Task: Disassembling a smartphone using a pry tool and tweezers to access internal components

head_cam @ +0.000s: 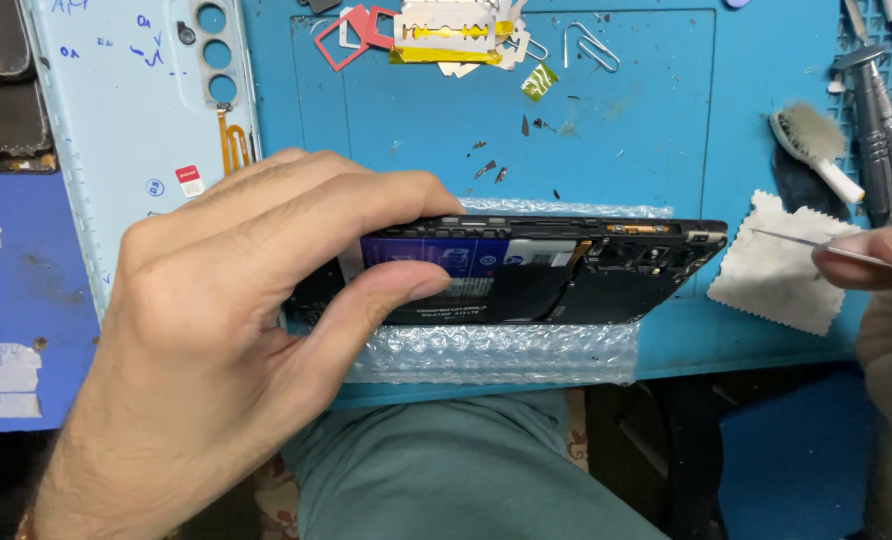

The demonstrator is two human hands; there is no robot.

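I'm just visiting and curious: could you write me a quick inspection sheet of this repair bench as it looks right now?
Surface: blue work mat, specks of debris.
Job's things: opened phone tilted on edge over bubble wrap; pale back cover lies at the left.
Clutter: razor blade, paper clips, brush, white cloth.
Hands: left hand grips the phone; right hand pinches a thin metal tool.
Cables: orange flex ribbon on the cover.
Surroundings: person's knee below the bench.

right hand (881,262) cut off, phone's (566,270) end perhaps hidden
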